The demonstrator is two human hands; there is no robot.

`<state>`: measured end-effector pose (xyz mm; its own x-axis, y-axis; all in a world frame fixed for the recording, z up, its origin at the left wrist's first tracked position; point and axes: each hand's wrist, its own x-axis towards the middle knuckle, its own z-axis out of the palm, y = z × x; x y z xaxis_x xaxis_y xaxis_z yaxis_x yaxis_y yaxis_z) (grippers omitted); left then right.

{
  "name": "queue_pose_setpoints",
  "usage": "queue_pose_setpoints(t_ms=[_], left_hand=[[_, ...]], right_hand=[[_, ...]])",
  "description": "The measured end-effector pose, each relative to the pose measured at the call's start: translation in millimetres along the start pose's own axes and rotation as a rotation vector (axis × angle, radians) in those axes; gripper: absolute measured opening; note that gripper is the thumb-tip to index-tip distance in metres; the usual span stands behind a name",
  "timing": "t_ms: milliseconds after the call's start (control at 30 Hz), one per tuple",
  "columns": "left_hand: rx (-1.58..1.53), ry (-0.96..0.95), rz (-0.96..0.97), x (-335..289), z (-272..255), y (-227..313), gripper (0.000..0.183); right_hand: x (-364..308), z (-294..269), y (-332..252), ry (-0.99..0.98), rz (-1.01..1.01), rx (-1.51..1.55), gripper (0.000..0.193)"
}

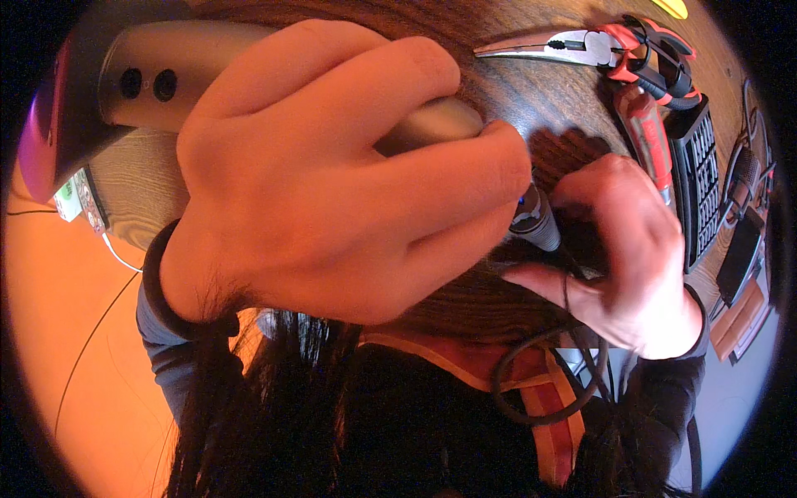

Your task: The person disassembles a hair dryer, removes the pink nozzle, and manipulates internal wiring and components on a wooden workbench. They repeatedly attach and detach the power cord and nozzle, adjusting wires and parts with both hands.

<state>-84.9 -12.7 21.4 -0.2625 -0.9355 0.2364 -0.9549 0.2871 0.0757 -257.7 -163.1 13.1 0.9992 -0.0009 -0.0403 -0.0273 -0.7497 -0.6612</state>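
Observation:
My left hand is closed around a long, grey, tube-shaped corded appliance. Two round dark buttons or sockets show on its left part; my fingers hide its middle. At its right end, a ribbed cord collar with a small blue light pokes out below my fingers. My right hand, slightly blurred, is just right of the collar, its thumb spread away from the curled fingers. The dark cord passes by the right thumb and loops down in front of my body.
Long-nose pliers with red and black handles lie on the wooden table at the far right. Beside them are a red-handled screwdriver and a black slotted case. Cables lie at the right edge; a purple-lit dark panel stands left.

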Motion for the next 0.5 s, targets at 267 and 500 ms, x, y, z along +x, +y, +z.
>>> queue_pose_setpoints(t_ms=[267, 500], left_hand=[[0.015, 0.047, 0.017, -1, 2, -1, 0.033], [-0.009, 0.062, 0.025, 1, 4, -2, 0.032]], right_hand=[[-10, -2, -10, 0.012, 0.031, 0.059, 0.034], [-10, 0, 4, 0.077, -0.128, 0.106, 0.033]])
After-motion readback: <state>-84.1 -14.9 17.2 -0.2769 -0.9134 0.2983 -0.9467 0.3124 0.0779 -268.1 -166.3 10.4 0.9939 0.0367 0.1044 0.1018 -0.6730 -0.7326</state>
